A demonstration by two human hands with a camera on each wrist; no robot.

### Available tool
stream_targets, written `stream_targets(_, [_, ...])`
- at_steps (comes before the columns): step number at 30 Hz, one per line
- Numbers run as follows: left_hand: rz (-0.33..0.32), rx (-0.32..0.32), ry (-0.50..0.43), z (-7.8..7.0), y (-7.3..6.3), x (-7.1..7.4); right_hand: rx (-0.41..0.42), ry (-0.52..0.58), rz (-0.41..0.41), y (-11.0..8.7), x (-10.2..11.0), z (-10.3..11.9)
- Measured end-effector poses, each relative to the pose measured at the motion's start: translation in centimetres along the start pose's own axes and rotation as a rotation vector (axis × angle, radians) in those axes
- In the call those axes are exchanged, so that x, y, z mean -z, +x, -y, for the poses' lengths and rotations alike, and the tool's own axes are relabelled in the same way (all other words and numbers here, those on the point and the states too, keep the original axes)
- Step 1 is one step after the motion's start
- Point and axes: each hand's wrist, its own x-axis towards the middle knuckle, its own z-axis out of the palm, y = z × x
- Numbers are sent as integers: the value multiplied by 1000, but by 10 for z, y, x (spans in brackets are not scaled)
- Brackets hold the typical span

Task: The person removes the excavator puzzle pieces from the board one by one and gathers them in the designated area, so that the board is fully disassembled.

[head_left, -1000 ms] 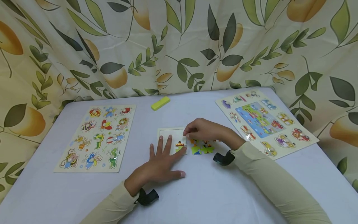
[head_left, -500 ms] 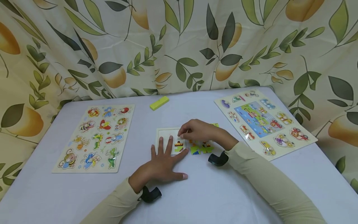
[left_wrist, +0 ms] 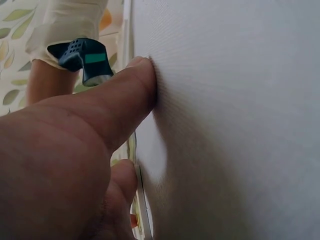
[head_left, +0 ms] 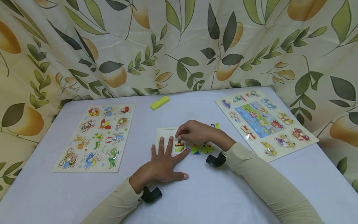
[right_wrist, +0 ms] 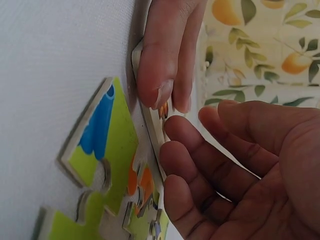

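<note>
In the head view, my left hand (head_left: 165,165) lies spread over the lower left of a small white puzzle tray (head_left: 162,132), fingertips resting on it. A jigsaw piece with a green and orange print (head_left: 179,147) lies in the tray's lower right corner. My right hand (head_left: 195,130) reaches over the tray's right side, thumb and index tips close together above that corner. I cannot tell whether a piece is between them. Loose jigsaw pieces (head_left: 199,148) lie beside the tray, partly under the right hand. In the right wrist view, a green and blue piece (right_wrist: 107,145) lies near the curled fingers.
An insect picture board (head_left: 92,140) lies on the left of the white-covered table (head_left: 218,196). A vehicle picture board (head_left: 257,121) lies at the right, close to the right forearm. A yellow-green block (head_left: 160,103) sits at the back. A leaf-print curtain (head_left: 179,46) hangs behind.
My right hand has moved left, from the tray's right edge to over its inside, uncovering a loose piece behind it. The left hand stays spread on the tray, with a slight shift.
</note>
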Motion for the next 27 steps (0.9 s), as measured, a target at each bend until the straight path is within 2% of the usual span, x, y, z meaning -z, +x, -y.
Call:
stream_targets(11, [-2,0,-2,-2,-1,2,7,18,-10,0,1,6])
stream_targets(22, [-1,2,-7,-1,-1,0,93,138,0,2,-5,-1])
stream_targets(27, [-9,-9,-5,-1,-1,0,101,184,16,4,-9,-4])
